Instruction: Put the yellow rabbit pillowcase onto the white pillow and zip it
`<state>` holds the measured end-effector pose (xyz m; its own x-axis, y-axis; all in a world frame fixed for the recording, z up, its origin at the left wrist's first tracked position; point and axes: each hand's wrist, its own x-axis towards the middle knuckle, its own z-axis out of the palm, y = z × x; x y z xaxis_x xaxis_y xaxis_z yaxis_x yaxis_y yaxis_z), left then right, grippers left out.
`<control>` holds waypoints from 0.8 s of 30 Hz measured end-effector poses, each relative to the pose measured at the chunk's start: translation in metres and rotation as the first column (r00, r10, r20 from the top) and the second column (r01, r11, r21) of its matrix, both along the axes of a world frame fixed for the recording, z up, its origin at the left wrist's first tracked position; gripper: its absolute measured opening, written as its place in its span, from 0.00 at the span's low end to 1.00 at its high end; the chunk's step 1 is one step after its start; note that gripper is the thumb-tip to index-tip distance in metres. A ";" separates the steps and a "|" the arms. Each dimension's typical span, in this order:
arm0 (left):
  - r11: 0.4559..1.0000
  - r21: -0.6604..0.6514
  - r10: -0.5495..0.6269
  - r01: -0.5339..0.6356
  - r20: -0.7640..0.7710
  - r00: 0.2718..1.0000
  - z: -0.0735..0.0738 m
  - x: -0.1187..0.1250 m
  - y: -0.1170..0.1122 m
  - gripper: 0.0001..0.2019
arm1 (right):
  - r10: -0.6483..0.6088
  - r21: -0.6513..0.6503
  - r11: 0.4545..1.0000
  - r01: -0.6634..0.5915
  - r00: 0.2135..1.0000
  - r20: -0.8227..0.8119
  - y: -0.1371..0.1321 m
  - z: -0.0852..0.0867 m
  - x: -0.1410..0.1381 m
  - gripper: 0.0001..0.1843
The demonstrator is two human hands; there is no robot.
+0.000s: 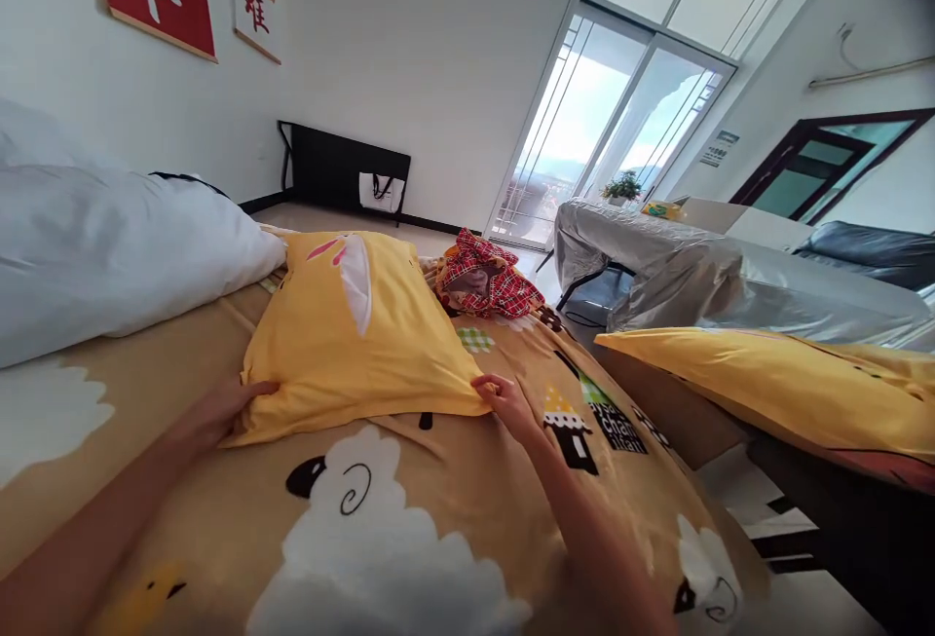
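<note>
A yellow pillow (380, 344) with a white and pink print lies on the tan sheet (409, 470), which is patterned with sheep and small houses. My left hand (238, 400) is closed on the pillow's near left corner, the thumb on top and the other fingers mostly hidden. At the near right corner my right hand (504, 397) pinches the fabric between thumb and fingers. The pillow's near edge is stretched between both hands. Just beyond its right side sits a crumpled red checked cloth (497, 280).
White bedding (124, 246) is heaped at the left. Another yellow pillow (789, 392) lies at the right, past the bed's edge. Behind it stands a table under a silvery plastic cover (657, 256). A black folded panel (343, 168) leans against the far wall.
</note>
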<state>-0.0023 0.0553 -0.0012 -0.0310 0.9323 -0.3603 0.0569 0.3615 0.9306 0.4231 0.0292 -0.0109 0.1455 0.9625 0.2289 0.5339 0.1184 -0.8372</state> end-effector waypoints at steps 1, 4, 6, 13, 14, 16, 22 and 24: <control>0.999 -0.026 -0.031 0.031 0.017 0.999 -0.002 -0.005 0.000 0.17 | 0.007 -0.019 1.000 -0.006 1.000 0.028 0.000 -0.002 0.002 0.21; 0.999 0.028 0.023 -0.021 -0.061 0.998 -0.003 -0.015 0.001 0.21 | -0.016 -0.030 0.999 0.020 0.992 0.128 0.004 -0.005 0.006 0.15; 0.988 0.130 0.097 -0.084 -0.097 0.991 -0.002 -0.018 -0.001 0.20 | -0.061 -0.006 0.998 0.063 0.978 0.198 0.009 -0.004 0.007 0.13; 0.764 0.548 0.382 0.341 -0.810 0.446 -0.012 -0.008 -0.029 0.18 | -0.155 0.128 0.986 0.108 0.881 0.448 -0.002 -0.009 -0.004 0.08; 0.667 0.561 0.393 0.491 -0.824 0.408 -0.014 -0.001 -0.034 0.15 | -0.169 0.201 0.977 0.071 0.836 0.522 -0.005 -0.010 -0.012 0.09; 0.462 0.503 0.324 0.730 -0.862 0.389 -0.015 0.020 -0.038 0.14 | -0.121 0.298 0.947 -0.121 0.724 0.679 -0.010 -0.010 -0.032 0.14; 0.446 0.273 0.251 0.853 -0.952 0.173 -0.016 0.081 -0.018 0.14 | 0.140 0.107 0.893 -0.438 0.496 0.857 0.001 -0.017 -0.090 0.13; 0.493 0.250 0.218 0.833 -0.963 0.159 -0.024 0.086 -0.011 0.13 | 0.134 0.098 0.919 -0.382 0.536 0.833 0.008 -0.025 -0.093 0.11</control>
